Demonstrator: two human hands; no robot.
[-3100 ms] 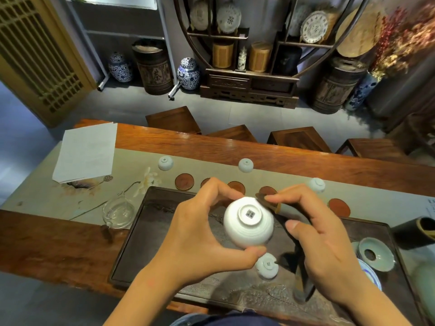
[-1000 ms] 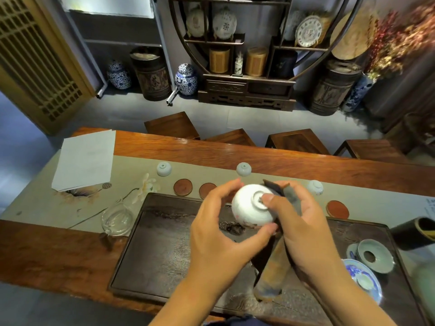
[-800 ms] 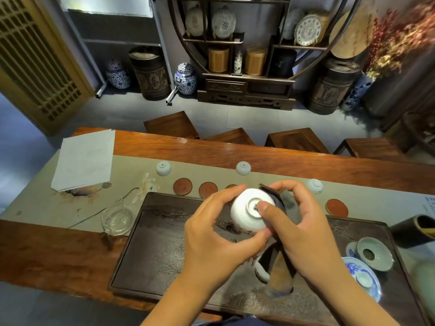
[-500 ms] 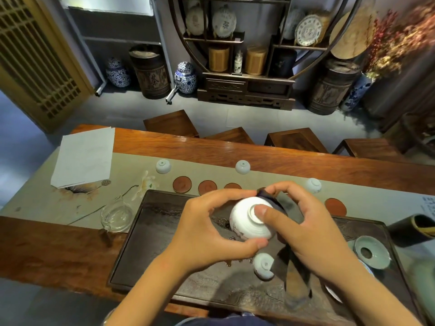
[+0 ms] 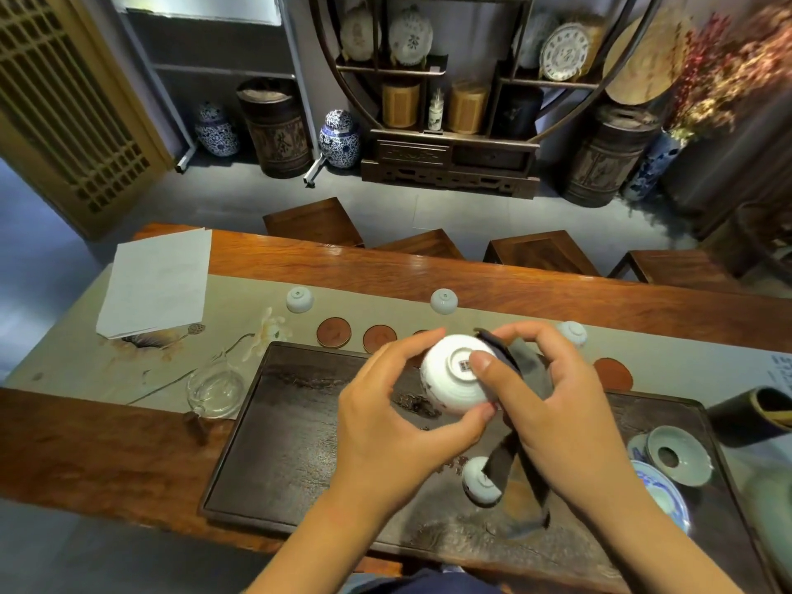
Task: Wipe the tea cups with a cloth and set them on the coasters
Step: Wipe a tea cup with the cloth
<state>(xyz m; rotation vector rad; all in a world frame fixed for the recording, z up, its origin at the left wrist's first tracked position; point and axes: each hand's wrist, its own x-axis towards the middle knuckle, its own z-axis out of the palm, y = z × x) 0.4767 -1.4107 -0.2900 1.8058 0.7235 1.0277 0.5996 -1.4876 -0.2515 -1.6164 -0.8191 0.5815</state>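
Both hands (image 5: 471, 405) cradling inverted tea cup (image 5: 450, 379), dark cloth (image 5: 514, 362) against it

I am making out one readable character, 茶, on the dark wooden barrel (image 5: 278, 128) by the far wall. The small square mark on the foot of the tea cup (image 5: 456, 375) I am holding is too blurred to read.

We see a white tea cup (image 5: 454, 379) with a small dark square mark on its base, against a dark grey cloth (image 5: 510, 460). Round coasters (image 5: 334, 332) are reddish brown on a pale sage runner (image 5: 128, 366) painted with a cream lotus. The tray (image 5: 300, 443) is near black, the table (image 5: 98, 456) warm red-brown. A blue-and-white saucer (image 5: 668, 499) lies by a celadon lid (image 5: 681, 456). Blue-and-white patterned jars (image 5: 339, 139) stand behind.
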